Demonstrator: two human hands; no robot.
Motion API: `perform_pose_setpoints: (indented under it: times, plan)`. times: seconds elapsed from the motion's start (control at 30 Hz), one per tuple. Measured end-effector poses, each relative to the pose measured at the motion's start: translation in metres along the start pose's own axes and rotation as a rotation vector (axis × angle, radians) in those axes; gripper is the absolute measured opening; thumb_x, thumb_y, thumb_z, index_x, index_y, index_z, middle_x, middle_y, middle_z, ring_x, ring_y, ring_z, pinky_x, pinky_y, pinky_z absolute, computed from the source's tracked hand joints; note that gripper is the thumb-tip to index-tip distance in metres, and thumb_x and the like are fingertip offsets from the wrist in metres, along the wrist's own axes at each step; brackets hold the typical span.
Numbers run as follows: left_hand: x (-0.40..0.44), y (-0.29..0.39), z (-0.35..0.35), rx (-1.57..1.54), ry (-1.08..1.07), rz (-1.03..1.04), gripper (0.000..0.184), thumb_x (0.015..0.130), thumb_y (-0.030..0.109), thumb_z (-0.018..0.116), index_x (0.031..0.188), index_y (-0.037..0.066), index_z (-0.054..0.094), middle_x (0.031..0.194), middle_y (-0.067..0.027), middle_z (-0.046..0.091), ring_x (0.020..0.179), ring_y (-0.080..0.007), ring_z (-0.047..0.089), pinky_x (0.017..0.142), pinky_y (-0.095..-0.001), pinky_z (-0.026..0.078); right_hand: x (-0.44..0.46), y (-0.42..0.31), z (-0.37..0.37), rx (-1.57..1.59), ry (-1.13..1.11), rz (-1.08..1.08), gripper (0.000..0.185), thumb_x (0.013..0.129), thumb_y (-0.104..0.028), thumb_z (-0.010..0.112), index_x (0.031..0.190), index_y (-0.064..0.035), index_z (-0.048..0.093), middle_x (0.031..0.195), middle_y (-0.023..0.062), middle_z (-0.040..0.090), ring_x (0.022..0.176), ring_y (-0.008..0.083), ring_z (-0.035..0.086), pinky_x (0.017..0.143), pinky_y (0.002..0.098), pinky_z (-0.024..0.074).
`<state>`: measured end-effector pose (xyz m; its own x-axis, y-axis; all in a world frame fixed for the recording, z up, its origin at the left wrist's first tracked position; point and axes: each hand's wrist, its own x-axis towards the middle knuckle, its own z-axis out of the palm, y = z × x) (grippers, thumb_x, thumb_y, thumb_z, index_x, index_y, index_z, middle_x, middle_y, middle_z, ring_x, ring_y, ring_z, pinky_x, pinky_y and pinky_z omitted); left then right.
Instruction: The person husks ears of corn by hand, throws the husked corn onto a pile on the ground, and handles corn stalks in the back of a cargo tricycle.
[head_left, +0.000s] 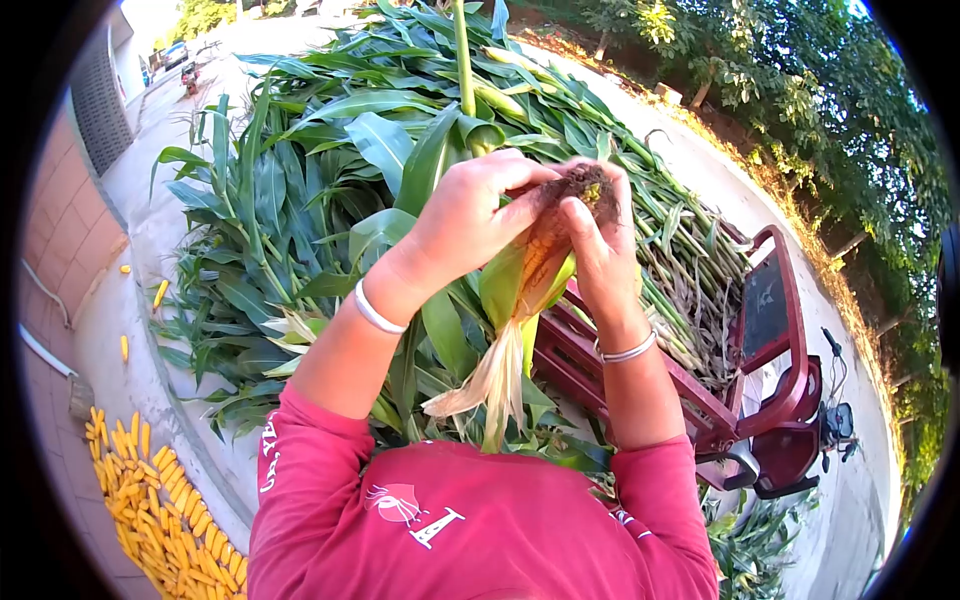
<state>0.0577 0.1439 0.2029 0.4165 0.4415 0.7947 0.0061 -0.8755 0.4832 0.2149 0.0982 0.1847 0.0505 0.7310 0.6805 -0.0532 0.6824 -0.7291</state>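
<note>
In front of my chest is an ear of corn (541, 262), its dark, crumbly brown tip pointing up. Green husk leaves (501, 284) wrap its sides, and pale dry husk (492, 385) hangs below. My left hand (470, 208) pinches the ear near the tip with thumb and fingers. Around the upper right side curl the fingers of my right hand (607, 245), with the thumb close to the dark tip. Part of the ear is hidden behind both hands. Green corn stalks (290, 180) lie heaped just beyond them.
A red three-wheeled cart (700, 412) loaded with stalks stands at the right. Many husked yellow cobs (165, 510) lie heaped at the lower left, beside a tiled wall (75, 215). An upright stalk (463, 60) rises behind my hands. Trees (790, 90) line the far right.
</note>
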Motion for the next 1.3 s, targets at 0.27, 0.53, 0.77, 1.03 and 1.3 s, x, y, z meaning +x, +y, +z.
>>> perform_pose_setpoints:
  times: [0.27, 0.53, 0.77, 1.03, 1.3]
  plan:
    - [-0.003, -0.003, 0.0, 0.202, -0.014, 0.101, 0.018, 0.082, 0.002, 0.062, 0.1, -0.001, 0.064, 0.09, -0.015, 0.064, 0.08, -0.0326, 0.063, 0.07, -0.0351, 0.051, 0.001, -0.003, -0.012, -0.068, 0.035, 0.075, 0.032, 0.077, -0.009, 0.076, 0.102, -0.001, 0.056, 0.097, 0.0012, 0.053, 0.091, 0.0105, 0.053, 0.084, 0.0242, 0.043]
    - [-0.017, -0.025, 0.019, -0.222, 0.181, -0.416, 0.022, 0.093, 0.02, 0.053, 0.093, -0.001, 0.06, 0.075, -0.0125, 0.061, 0.073, -0.0217, 0.063, 0.068, -0.0367, 0.048, 0.009, -0.013, -0.009, -0.368, -0.234, -0.112, 0.036, 0.071, -0.019, 0.077, 0.093, -0.001, 0.056, 0.088, 0.0063, 0.05, 0.083, 0.0174, 0.05, 0.078, 0.0275, 0.0415]
    - [-0.022, -0.027, 0.04, -1.275, 0.555, -0.703, 0.02, 0.099, 0.017, 0.044, 0.102, -0.001, 0.052, 0.09, -0.0101, 0.061, 0.083, -0.0179, 0.06, 0.08, -0.0315, 0.05, 0.0, -0.007, -0.003, -0.081, -0.147, 0.008, 0.031, 0.084, -0.007, 0.068, 0.109, -0.0017, 0.05, 0.101, 0.0056, 0.058, 0.095, 0.0121, 0.054, 0.085, 0.0265, 0.0444]
    - [-0.025, -0.062, 0.062, -1.715, 0.738, -0.618, 0.019, 0.099, 0.017, 0.039, 0.089, 0.002, 0.046, 0.075, -0.0035, 0.047, 0.064, -0.0134, 0.047, 0.065, -0.0323, 0.047, -0.004, 0.007, -0.018, 0.245, -0.203, 0.09, 0.053, 0.097, -0.046, 0.045, 0.12, 0.0019, 0.047, 0.109, 0.0161, 0.059, 0.103, 0.0243, 0.057, 0.091, 0.0378, 0.0452]
    - [-0.019, -0.03, 0.058, -1.642, 0.735, -0.629, 0.02, 0.1, 0.021, 0.038, 0.088, 0.006, 0.044, 0.074, -0.0012, 0.046, 0.064, -0.0127, 0.044, 0.066, -0.0317, 0.045, -0.009, 0.003, 0.002, 0.226, 0.087, 0.088, 0.04, 0.1, -0.036, 0.041, 0.102, 0.0021, 0.055, 0.092, 0.0159, 0.065, 0.086, 0.0236, 0.063, 0.081, 0.0362, 0.0505]
